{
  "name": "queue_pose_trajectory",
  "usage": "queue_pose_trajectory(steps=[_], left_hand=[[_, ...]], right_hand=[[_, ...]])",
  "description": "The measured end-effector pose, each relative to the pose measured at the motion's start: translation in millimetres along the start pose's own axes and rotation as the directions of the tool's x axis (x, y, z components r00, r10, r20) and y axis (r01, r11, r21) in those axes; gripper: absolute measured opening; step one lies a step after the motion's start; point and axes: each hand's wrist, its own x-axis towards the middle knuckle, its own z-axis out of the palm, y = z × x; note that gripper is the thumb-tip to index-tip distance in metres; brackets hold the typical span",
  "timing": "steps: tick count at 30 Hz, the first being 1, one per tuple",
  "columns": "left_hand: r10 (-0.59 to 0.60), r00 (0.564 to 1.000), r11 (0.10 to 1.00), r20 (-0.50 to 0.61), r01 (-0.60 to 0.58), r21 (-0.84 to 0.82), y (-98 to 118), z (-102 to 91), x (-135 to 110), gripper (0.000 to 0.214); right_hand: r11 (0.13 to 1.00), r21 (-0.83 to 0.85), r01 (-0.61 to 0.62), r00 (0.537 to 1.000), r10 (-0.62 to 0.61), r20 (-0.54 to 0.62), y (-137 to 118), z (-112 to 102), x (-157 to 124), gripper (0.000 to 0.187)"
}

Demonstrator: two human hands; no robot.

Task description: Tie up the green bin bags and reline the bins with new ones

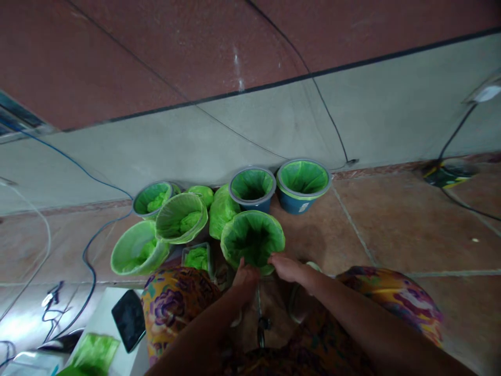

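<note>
Right in front of me stands a bin lined with a green plastic bag [253,219], the bag folded out over its rim. My left hand [246,277] is closed on the near edge of the bag, thumb pointing into the bin. At the near right of the same rim, my right hand [286,266] pinches the bag's edge. Behind it are a lined blue bin with a grey rim [252,198] and another lined blue bin [302,202] to its right. A bunched green bag [223,211] lies to the left.
More lined bins [121,256] stand to the left, with a clear container of green bags [197,258]. A phone [129,320] lies on a white surface by my left knee. Cables cross the floor, and a wall [188,136] rises behind the bins.
</note>
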Motion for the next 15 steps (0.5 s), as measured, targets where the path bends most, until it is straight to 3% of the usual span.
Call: queue_pose_trajectory(steps=[4, 8, 12, 15], left_hand=[[0.159, 0.987, 0.978, 0.032, -0.162, 0.128, -38.8, -11.2, -4.6, 0.023], [0.195, 0.98, 0.958, 0.04, -0.199, 0.207, -63.8, -32.6, -9.6, 0.028], [0.057, 0.996, 0.989, -0.066, -0.047, 0.142, -51.9, -44.0, -17.3, 0.047], [0.044, 0.996, 0.999, -0.079, -0.043, 0.023, -24.5, -39.6, -22.4, 0.052]], right_hand=[[0.999, 0.037, -0.002, 0.987, 0.008, -0.162, 4.2, -29.3, -8.3, 0.039], [0.995, 0.0, -0.095, 0.978, 0.094, -0.185, 10.9, -51.9, -17.0, 0.035], [0.997, -0.019, -0.071, 0.993, 0.069, -0.096, -0.3, -43.2, -24.1, 0.036], [0.997, -0.075, -0.026, 0.999, 0.028, 0.025, -15.0, -29.0, -26.9, 0.031]])
